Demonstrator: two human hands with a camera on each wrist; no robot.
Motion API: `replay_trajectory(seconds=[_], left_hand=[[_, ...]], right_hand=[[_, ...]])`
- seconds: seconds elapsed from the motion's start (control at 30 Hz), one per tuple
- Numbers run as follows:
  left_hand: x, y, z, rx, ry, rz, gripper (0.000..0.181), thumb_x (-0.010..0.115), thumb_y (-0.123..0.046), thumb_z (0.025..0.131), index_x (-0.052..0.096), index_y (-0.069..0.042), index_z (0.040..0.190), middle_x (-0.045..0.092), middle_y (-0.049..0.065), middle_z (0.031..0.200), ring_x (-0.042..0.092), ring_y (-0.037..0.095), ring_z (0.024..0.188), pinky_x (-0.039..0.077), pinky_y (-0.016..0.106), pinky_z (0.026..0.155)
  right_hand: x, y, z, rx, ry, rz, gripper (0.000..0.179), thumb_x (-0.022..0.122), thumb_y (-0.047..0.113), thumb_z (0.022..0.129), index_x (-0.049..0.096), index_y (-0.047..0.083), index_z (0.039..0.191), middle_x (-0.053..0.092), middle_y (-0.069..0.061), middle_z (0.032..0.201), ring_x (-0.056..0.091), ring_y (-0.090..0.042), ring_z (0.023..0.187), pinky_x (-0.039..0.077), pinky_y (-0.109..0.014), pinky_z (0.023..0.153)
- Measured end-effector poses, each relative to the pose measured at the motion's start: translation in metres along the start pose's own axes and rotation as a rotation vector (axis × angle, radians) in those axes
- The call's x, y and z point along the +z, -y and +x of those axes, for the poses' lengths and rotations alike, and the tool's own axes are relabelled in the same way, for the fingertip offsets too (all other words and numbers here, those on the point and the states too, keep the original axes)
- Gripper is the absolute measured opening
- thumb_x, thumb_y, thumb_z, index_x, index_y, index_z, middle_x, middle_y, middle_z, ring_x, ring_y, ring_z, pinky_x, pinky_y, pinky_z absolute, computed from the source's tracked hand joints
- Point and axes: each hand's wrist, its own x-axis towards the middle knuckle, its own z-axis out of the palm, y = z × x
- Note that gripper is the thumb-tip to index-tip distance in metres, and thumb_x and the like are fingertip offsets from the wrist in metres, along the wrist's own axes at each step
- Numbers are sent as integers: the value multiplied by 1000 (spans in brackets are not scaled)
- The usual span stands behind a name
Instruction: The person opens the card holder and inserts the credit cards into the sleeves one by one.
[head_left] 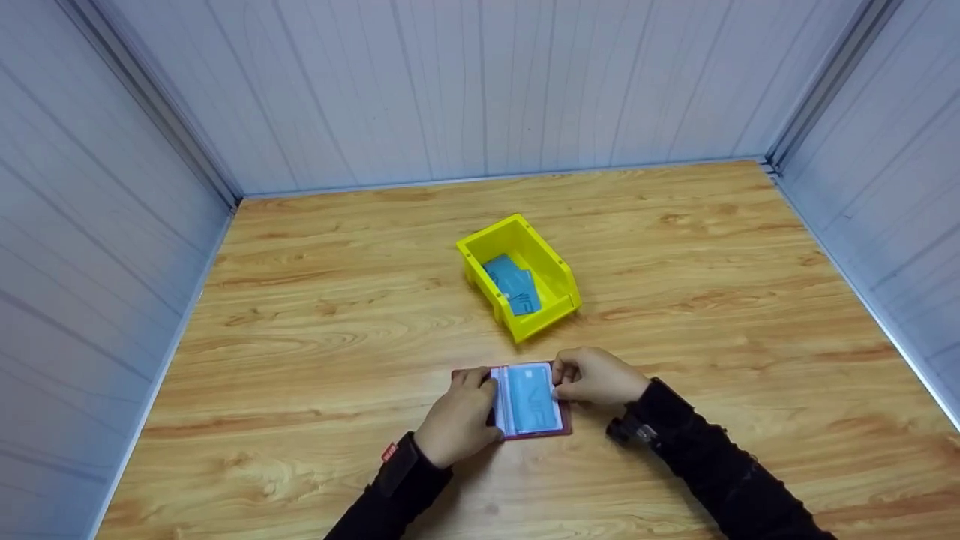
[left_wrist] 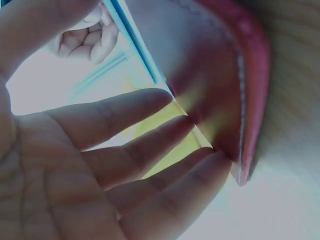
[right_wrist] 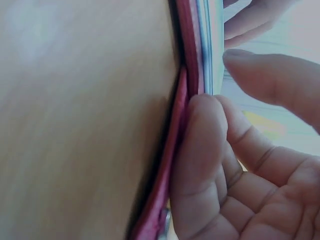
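A red card holder [head_left: 565, 420] lies open on the table, its clear sleeves facing up. Inside the sleeve on its right half shows a blue card [head_left: 534, 397] with pale lettering. My left hand [head_left: 463, 420] rests across the holder's left half. In the left wrist view its fingers [left_wrist: 150, 160] are nearly straight and press the red inner cover [left_wrist: 210, 85]. At the sleeves' right edge, my right hand [head_left: 600, 375] has its fingers curled and pinches the holder's pages. The right wrist view shows a fingertip [right_wrist: 205, 112] against the stacked page edges, the thumb [right_wrist: 270, 75] above.
Beyond the holder stands a yellow bin [head_left: 551, 259], turned at an angle, with blue cards [head_left: 514, 283] lying inside. The wood-grain table [head_left: 315, 300] is bounded by white panel walls [head_left: 450, 90] at the back and both sides.
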Motion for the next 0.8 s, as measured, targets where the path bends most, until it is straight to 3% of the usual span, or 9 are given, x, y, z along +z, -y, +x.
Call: replay_trajectory(seconds=[0.3, 0.5, 0.8], left_hand=[[2, 3, -4, 15, -2, 58, 75, 82, -26, 77, 51, 10, 134, 49, 24, 142, 47, 36, 131, 43, 43, 108], [5, 3, -5, 44, -10, 135, 74, 80, -30, 79, 51, 10, 134, 48, 22, 142, 46, 37, 131, 45, 43, 107], [5, 2, -3, 1, 43, 142, 75, 79, -33, 81, 50, 7, 137, 47, 20, 143, 45, 35, 133, 42, 42, 110]], right_hand=[[-6, 5, 1, -26, -3, -45, 12, 70, 21, 89, 64, 11, 86, 60, 3, 75, 53, -9, 63, 44, -22, 56], [-21, 18, 4, -43, -78, -106, 13, 66, 25, 92, 66, 12, 88, 63, 1, 80, 53, -11, 69, 45, -25, 62], [-55, 55, 18, 27, -216, -122, 22, 63, 31, 94, 66, 10, 101, 67, -6, 97, 58, -18, 84, 49, -31, 74]])
